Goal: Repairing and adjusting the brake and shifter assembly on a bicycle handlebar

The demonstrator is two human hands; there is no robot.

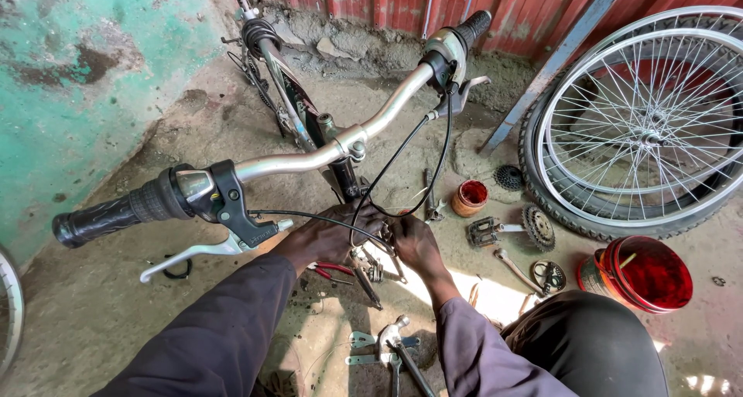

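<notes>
At the left edge of the floor the painted green wall meets bare concrete, and the bicycle stands just off it, its handlebar (309,159) swung across the view so the left grip (108,215) and brake lever (205,250) hang nearest the camera. That turn puts the front of the frame within easy reach, which seems to be why both arms pass under the bar. The left hand (325,238) is curled low beside the frame, fingers bent around something small near the black cables (387,172); what exactly it grips is hidden, so how tightly it closes cannot be told. The right hand (414,242) sits just beside it, fingers pinched down at the same spot, its hold equally hidden. The two hands nearly touch, likely one steadying while the other works.

Below them red-handled pliers (334,268) and a wrench (398,343) lie on the floor close by, seemingly kept near for quick pick-up. Further right stand a small open tin (469,197), a pedal (484,231) and a cog (539,227). A red tub (642,273) stands near the person's knee, and spoked wheels (650,134) lean against the red corrugated wall at the far right corner
</notes>
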